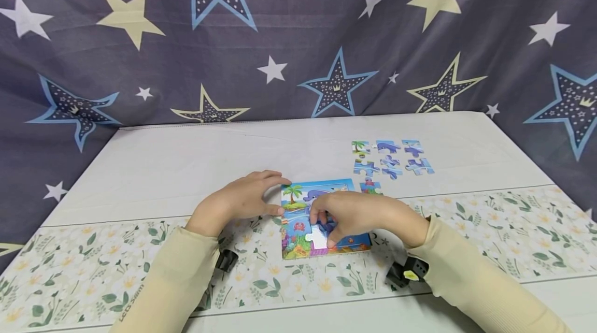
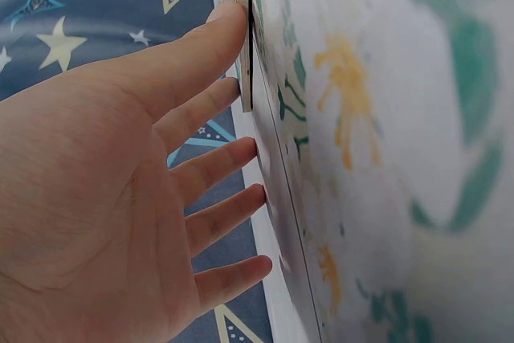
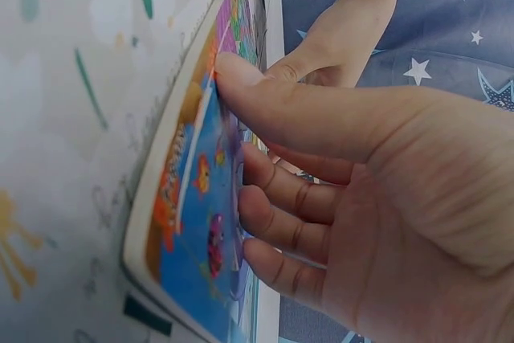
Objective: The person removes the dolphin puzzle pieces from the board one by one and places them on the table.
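A jigsaw puzzle board [image 1: 294,254] with a palm tree, dolphin and sea-floor picture lies flat on the table. My left hand [image 1: 244,196] is at its left side, thumb against the edge and index finger by the top corner; the other fingers [image 2: 229,218] extend straight. Over the middle of the board, my right hand [image 1: 354,211] bends its fingers and thumb around a puzzle piece, mostly hidden beneath the hand. A white, jigsaw-shaped patch [image 1: 319,239] shows beside the thumb. In the right wrist view the fingertips [image 3: 255,206] are right at the board's surface.
Several loose puzzle pieces [image 1: 392,161] lie in rows beyond the board to the right. One more piece [image 1: 370,186] sits close to its upper right corner. A floral strip [image 1: 466,234] crosses the white table [image 1: 210,149], and a starry curtain [image 1: 298,27] hangs behind.
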`<act>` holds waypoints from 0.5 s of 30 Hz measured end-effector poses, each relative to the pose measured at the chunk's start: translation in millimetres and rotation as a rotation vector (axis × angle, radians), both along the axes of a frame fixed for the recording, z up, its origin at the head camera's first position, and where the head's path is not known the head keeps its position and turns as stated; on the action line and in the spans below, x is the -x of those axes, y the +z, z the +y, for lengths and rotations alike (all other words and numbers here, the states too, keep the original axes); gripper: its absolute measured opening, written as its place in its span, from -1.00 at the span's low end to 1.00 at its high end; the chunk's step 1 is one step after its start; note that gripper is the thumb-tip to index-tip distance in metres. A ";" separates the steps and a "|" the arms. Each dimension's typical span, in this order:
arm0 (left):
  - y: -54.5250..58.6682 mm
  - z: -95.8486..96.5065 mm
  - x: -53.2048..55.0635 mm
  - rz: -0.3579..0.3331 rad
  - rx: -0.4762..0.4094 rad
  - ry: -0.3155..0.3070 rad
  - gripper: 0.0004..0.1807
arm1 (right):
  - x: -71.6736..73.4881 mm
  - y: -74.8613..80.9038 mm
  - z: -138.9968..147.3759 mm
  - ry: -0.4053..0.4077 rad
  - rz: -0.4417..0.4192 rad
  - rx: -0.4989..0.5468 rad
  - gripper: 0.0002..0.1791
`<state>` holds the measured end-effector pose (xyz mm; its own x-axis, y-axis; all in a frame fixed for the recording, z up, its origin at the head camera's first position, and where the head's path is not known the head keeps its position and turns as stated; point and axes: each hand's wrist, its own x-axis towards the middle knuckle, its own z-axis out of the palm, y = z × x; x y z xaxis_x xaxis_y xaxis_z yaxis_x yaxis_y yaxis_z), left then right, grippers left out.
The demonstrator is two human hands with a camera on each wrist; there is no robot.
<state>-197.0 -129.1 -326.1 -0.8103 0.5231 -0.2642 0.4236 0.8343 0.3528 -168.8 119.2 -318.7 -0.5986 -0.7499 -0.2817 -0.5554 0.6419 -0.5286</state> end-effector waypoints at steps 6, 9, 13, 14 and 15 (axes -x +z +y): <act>0.3 0.4 -0.2 0.007 0.005 -0.002 -0.24 | 0.0 -0.5 -0.4 0.000 -0.002 0.003 -0.61; 0.0 0.4 -0.2 0.010 0.008 -0.003 -0.24 | 0.0 -0.5 -0.6 0.001 -0.001 0.004 -0.60; -0.5 0.6 -0.2 0.013 0.010 -0.005 -0.24 | 0.2 -0.7 -1.1 0.001 0.007 0.002 -0.58; -0.6 0.6 -0.2 0.013 0.011 -0.005 -0.24 | 0.2 -0.9 -1.4 0.000 0.010 0.001 -0.58; -0.7 0.6 -0.2 0.013 0.012 -0.006 -0.24 | 0.2 -1.0 -1.6 0.000 0.012 0.001 -0.57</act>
